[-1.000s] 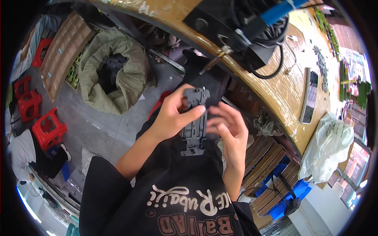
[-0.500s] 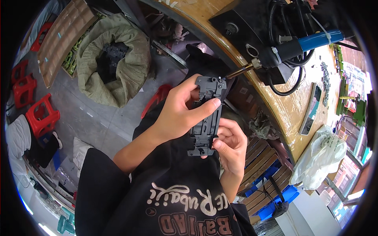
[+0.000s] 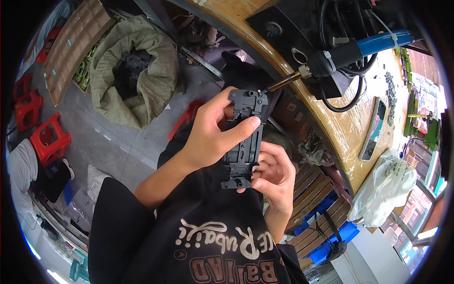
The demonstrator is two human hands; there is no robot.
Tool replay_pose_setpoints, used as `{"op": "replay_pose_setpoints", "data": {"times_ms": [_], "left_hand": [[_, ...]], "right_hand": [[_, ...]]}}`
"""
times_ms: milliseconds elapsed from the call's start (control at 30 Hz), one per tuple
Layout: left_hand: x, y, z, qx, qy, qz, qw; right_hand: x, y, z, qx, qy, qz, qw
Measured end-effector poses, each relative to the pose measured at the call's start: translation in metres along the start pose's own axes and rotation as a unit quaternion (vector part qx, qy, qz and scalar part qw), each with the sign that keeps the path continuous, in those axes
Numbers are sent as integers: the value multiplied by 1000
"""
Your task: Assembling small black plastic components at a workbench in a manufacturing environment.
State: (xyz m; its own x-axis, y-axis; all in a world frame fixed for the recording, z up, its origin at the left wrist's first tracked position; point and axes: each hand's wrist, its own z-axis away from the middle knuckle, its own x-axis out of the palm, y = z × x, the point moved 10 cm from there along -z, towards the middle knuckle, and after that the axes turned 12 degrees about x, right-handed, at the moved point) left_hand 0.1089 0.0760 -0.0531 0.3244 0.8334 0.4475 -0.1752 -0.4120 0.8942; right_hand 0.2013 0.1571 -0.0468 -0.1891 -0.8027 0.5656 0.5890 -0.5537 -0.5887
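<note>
My left hand (image 3: 210, 135) grips a long black moulded plastic chassis (image 3: 243, 149) from its left side, thumb pressed across the face. With thumb and bent fingers, my right hand (image 3: 276, 173) holds the lower right edge of the same piece. The chassis stands lengthwise in front of my dark top, with recesses, ribs and small holes on its visible face. Close to its far right corner is the thin tip of a soldering iron (image 3: 340, 59), which has a blue handle and lies fixed at the bench edge. Whether tip and plastic touch, I cannot tell.
A black box (image 3: 269, 31) with looped cables stands on the wooden bench (image 3: 352, 156) at right. A flat slim device (image 3: 373, 128) and a white plastic bag (image 3: 385, 191) lie farther along. An open woven sack (image 3: 163, 90) holds black parts at left, near red stools (image 3: 52, 137).
The chassis has shifted slightly left in both hands. My grip looks much the same, and the right thumb sits a little lower on the edge.
</note>
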Motion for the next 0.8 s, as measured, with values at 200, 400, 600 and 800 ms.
{"op": "replay_pose_setpoints", "data": {"times_ms": [200,400,600,800], "left_hand": [[-2,-3,2,-3,14,8,1000],[-2,-2,-1,6,17,-3,1000],[-3,-1,-1,3,23,4,1000],[-4,-3,-4,12,6,-32,999]], "right_hand": [[1,-2,-1,-5,5,12,1000],[0,-3,-1,-10,7,-4,1000],[1,-5,-2,-19,2,7,1000],[-3,-2,-8,-14,6,7,1000]]}}
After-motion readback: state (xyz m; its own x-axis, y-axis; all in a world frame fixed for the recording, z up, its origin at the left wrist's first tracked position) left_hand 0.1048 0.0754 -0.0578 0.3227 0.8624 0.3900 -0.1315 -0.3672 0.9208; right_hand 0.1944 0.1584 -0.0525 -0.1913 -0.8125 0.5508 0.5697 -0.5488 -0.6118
